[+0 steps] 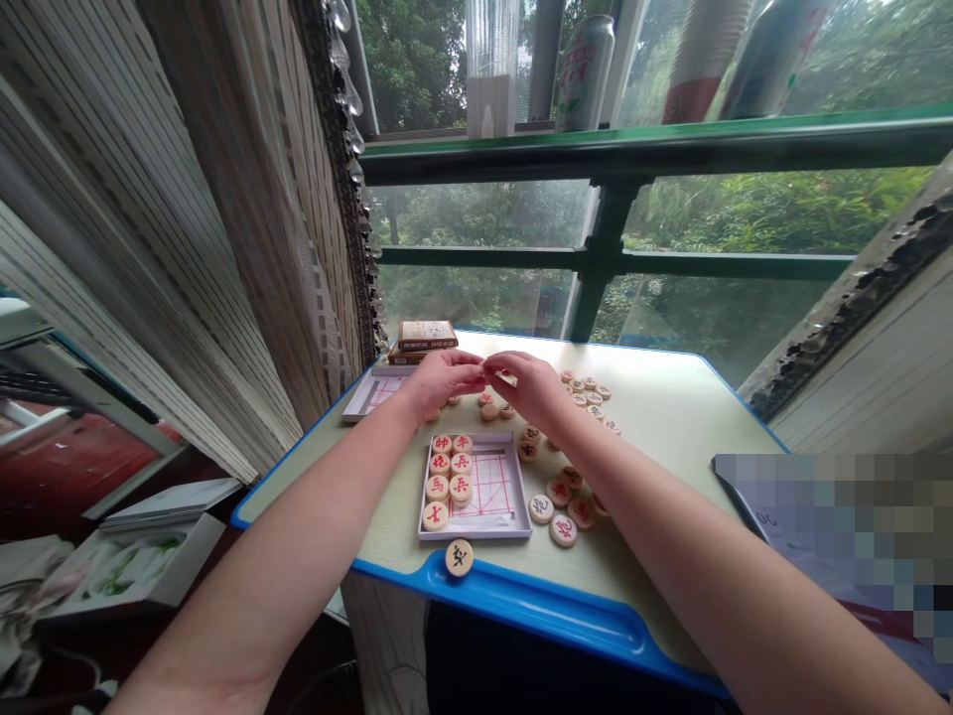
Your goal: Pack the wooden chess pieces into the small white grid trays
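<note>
Hands (530, 385) over pieces (489, 411), inside table edges (551, 594), perhaps holding one.

A wide window (483, 216) fills the far side, split by a green frame (607, 226) with a thick ledge (670, 144) running across it. Leafy trees (417, 84) crowd the view outside, and soft daylight comes through the glass (the panes look a little hazy). On the left hangs a striped curtain (245, 199) in grey and brown, its dark edge strung with clear beads (343, 58); a paler curtain (889, 362) slants in on the right. The light-topped table (674, 397), edged in blue, stands near the window. Reddish floor (45, 452) shows at lower left.
</note>
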`<state>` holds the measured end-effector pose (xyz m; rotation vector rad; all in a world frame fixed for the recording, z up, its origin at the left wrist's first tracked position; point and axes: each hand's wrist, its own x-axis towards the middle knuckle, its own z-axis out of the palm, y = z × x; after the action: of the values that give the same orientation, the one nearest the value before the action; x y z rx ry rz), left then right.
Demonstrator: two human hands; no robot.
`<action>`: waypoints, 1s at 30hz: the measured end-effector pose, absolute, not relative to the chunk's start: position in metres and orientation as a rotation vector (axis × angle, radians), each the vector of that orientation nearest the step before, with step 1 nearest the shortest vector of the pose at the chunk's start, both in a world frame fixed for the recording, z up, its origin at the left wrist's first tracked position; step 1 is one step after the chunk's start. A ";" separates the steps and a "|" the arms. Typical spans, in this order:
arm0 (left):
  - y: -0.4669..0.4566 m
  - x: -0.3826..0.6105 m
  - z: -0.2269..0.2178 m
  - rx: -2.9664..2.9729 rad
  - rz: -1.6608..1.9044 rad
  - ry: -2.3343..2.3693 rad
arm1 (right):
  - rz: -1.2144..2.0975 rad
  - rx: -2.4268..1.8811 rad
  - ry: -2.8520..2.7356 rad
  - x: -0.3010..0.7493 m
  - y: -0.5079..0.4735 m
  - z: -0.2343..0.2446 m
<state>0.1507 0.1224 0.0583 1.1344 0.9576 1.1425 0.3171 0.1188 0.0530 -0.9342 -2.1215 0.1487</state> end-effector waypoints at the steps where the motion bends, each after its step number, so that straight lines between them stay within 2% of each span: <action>1: 0.123 0.151 0.058 1.128 1.145 0.953 | 0.151 -0.936 -2.121 0.317 0.119 0.053; 17: 0.119 0.149 0.064 1.098 1.063 1.016 | 0.159 -1.009 -2.123 0.316 0.119 0.053; 30: 0.123 0.147 0.062 1.083 1.134 1.051 | 0.571 -1.161 -1.857 0.315 0.120 0.058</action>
<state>0.1469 0.1227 0.0619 1.0831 1.0505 1.1345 0.3155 0.1195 0.0578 -1.1612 -1.8569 0.5708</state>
